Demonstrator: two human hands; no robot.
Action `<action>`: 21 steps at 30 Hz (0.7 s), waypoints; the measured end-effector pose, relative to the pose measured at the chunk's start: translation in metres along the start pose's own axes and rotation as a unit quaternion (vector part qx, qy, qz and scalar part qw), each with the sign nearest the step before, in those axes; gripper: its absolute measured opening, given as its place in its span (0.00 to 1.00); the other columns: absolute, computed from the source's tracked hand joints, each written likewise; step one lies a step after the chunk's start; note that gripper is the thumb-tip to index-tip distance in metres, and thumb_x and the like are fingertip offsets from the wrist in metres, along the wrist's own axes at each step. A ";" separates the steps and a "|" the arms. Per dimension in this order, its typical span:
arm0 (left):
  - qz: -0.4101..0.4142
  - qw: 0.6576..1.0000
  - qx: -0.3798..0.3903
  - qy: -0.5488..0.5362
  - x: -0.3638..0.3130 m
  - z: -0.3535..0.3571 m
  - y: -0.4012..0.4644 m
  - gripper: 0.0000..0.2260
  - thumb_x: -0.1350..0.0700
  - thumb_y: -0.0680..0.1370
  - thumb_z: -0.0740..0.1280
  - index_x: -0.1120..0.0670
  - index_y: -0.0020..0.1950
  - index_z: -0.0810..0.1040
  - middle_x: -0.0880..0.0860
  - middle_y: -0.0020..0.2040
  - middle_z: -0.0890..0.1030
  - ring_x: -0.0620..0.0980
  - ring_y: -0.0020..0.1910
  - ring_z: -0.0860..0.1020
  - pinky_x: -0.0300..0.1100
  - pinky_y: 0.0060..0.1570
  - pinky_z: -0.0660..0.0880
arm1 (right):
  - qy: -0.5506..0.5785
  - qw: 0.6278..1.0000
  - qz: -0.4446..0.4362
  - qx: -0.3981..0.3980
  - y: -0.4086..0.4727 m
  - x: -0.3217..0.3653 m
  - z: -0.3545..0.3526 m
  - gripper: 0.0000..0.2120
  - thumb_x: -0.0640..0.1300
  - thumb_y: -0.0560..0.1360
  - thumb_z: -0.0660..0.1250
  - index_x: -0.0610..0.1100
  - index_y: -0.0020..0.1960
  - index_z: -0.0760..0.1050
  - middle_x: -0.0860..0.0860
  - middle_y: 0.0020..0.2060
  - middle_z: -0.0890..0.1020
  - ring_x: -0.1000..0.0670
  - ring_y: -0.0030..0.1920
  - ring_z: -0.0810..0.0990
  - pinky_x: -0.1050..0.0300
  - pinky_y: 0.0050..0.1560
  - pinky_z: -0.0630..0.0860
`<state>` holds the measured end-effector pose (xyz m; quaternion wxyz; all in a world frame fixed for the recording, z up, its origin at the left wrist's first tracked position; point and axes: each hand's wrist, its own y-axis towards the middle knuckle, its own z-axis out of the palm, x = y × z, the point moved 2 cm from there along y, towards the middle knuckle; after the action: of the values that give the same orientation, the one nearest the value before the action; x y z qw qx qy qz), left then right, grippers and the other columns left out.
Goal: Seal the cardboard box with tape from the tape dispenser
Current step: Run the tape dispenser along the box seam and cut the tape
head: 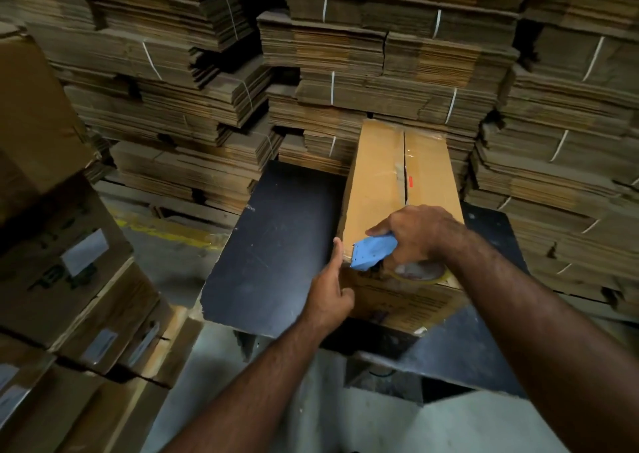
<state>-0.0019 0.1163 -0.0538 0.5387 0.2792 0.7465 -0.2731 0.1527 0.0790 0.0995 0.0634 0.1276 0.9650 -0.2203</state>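
Cardboard box [377, 189]: on black table [276, 245], long axis running away from body.
Right hand [420, 236]: fingers wrapped round blue tape dispenser [373, 250], at box's near-left top corner.
Left hand [328, 291]: index finger pressing box's left edge beside dispenser, other fingers curled.

Black tabletop [276, 238] (bare) left of cardboard box [377, 189].
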 end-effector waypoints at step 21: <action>0.160 0.941 -0.087 0.287 0.024 -0.026 0.017 0.29 0.55 0.78 0.70 0.52 0.77 0.64 0.49 0.78 0.63 0.52 0.72 0.69 0.46 0.67 0.70 | -0.008 1.000 0.003 -0.007 0.008 0.000 0.002 0.36 0.65 0.68 0.70 0.61 0.74 0.66 0.55 0.64 0.79 0.48 0.61 0.76 0.49 0.52 0.75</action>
<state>-0.0131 0.1488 -0.0713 0.3609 0.4135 0.8355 -0.0253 0.1554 0.0847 0.0949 0.0731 0.1286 0.9654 -0.2147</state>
